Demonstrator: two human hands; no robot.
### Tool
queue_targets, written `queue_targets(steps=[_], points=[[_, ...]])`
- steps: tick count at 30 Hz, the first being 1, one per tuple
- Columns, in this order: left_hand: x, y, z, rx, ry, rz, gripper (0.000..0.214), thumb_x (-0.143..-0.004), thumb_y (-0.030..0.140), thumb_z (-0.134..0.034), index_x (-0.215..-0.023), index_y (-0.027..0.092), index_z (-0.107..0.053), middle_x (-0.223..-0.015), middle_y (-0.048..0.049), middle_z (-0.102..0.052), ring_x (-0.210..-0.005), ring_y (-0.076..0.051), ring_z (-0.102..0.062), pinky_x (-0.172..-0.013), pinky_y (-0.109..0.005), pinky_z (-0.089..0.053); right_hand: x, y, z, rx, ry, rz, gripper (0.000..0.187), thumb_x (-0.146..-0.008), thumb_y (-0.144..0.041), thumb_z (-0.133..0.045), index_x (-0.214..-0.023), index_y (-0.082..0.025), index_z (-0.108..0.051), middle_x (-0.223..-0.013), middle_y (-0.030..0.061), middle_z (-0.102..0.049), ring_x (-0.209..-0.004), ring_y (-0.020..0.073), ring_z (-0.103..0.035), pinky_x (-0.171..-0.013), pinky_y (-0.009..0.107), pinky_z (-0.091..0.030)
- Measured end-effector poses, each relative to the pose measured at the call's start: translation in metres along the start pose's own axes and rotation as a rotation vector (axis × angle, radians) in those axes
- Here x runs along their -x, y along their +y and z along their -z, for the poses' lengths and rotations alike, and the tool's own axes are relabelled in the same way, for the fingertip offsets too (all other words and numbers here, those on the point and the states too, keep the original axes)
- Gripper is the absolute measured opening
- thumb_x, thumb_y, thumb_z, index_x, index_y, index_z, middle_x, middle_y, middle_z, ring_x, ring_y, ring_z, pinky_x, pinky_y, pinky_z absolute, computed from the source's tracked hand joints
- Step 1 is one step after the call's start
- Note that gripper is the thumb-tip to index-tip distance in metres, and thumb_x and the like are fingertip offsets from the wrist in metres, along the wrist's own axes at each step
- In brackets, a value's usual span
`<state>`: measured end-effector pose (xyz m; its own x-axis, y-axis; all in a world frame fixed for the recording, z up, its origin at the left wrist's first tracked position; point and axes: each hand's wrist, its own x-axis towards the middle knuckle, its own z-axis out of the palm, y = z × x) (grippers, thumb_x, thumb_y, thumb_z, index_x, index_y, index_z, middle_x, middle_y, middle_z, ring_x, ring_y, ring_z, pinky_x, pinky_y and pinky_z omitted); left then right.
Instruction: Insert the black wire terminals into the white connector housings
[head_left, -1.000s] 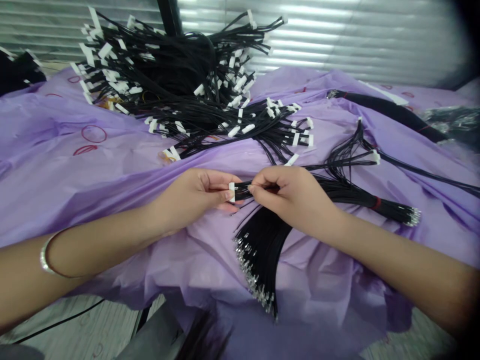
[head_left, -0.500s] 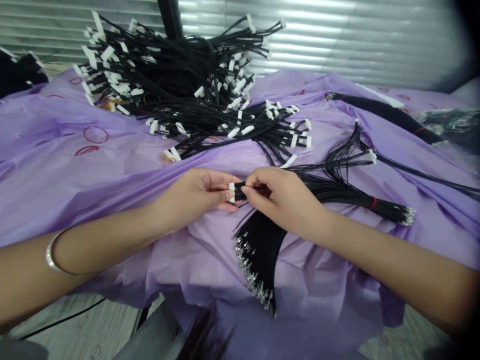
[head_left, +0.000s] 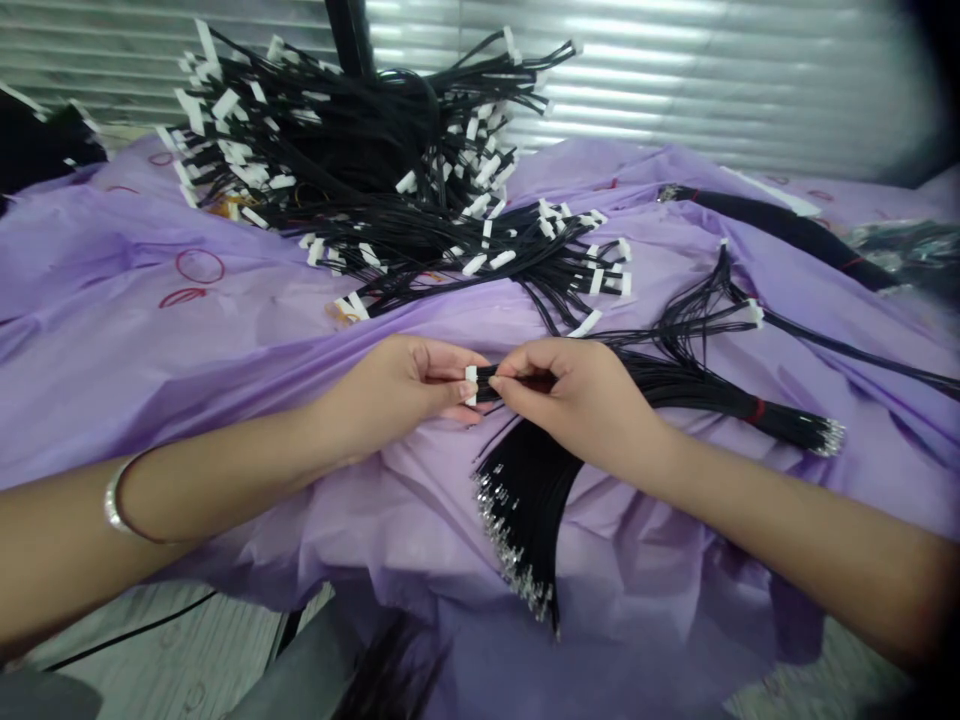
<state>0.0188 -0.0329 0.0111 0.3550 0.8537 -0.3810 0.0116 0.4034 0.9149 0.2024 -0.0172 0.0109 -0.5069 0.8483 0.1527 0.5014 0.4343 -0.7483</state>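
Note:
My left hand (head_left: pixel 397 390) pinches a small white connector (head_left: pixel 471 385) between thumb and fingers at the middle of the purple sheet (head_left: pixel 150 340). My right hand (head_left: pixel 577 395) is closed on the thin black wires (head_left: pixel 489 380) that run into that connector, right against it. Under my right hand lies a fanned bundle of black wires with bare metal terminals (head_left: pixel 517 520) pointing toward me. A silver bangle (head_left: pixel 116 500) sits on my left wrist.
A big heap of finished black wire sets with white connectors (head_left: pixel 390 170) lies at the back. A tied black wire bundle with a red band (head_left: pixel 757 412) stretches right. Another dark bundle (head_left: pixel 772 225) lies at the far right. Ribbed metal wall behind.
My right fingers slid toward the connector half a second ago and have eased back slightly. Both hands stay in the same place; the view shifted a little.

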Motion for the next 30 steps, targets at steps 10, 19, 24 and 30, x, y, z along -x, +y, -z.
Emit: queue_targets(steps=[10,19,24,30], points=[[0.001,0.002,-0.004,0.019,-0.014,-0.011,0.020,-0.075,0.007,-0.063,-0.090,0.017,-0.071,-0.081,0.0005,-0.071,-0.077,-0.011,-0.067,-0.073,-0.020,-0.054,-0.001,-0.002,0.001,0.185,0.042,0.194,0.008,-0.079,-0.007,-0.060,-0.074,-0.011,-0.065,-0.070,0.0011,-0.062,-0.064,0.0110,-0.054,-0.061,0.022,-0.040],[-0.005,0.002,0.005,0.354,0.118,-0.019,0.012,-0.077,0.003,-0.060,-0.083,0.011,-0.068,-0.083,-0.0035,-0.070,-0.079,-0.015,-0.068,-0.084,-0.028,-0.055,0.006,0.007,0.016,0.550,-0.094,0.391,0.015,-0.087,-0.017,-0.056,-0.093,-0.009,-0.067,-0.084,0.0091,-0.054,-0.080,0.0205,-0.050,-0.074,0.033,-0.043],[-0.004,0.004,0.007,0.352,0.101,0.001,0.015,-0.078,0.003,-0.059,-0.087,0.011,-0.068,-0.088,-0.0045,-0.070,-0.082,-0.015,-0.068,-0.085,-0.027,-0.055,0.000,0.012,0.016,0.339,-0.246,0.266,0.010,-0.081,-0.015,-0.065,-0.091,-0.014,-0.065,-0.089,0.0061,-0.053,-0.084,0.0178,-0.050,-0.077,0.030,-0.041],[-0.005,0.004,0.006,0.328,0.121,-0.004,0.017,-0.077,0.001,-0.059,-0.086,0.012,-0.069,-0.085,-0.0035,-0.070,-0.079,-0.013,-0.068,-0.084,-0.026,-0.055,0.001,0.008,0.020,0.399,-0.424,0.201,0.004,-0.086,-0.016,-0.059,-0.084,-0.016,-0.057,-0.089,0.0021,-0.056,-0.088,0.0188,-0.048,-0.082,0.036,-0.035]])
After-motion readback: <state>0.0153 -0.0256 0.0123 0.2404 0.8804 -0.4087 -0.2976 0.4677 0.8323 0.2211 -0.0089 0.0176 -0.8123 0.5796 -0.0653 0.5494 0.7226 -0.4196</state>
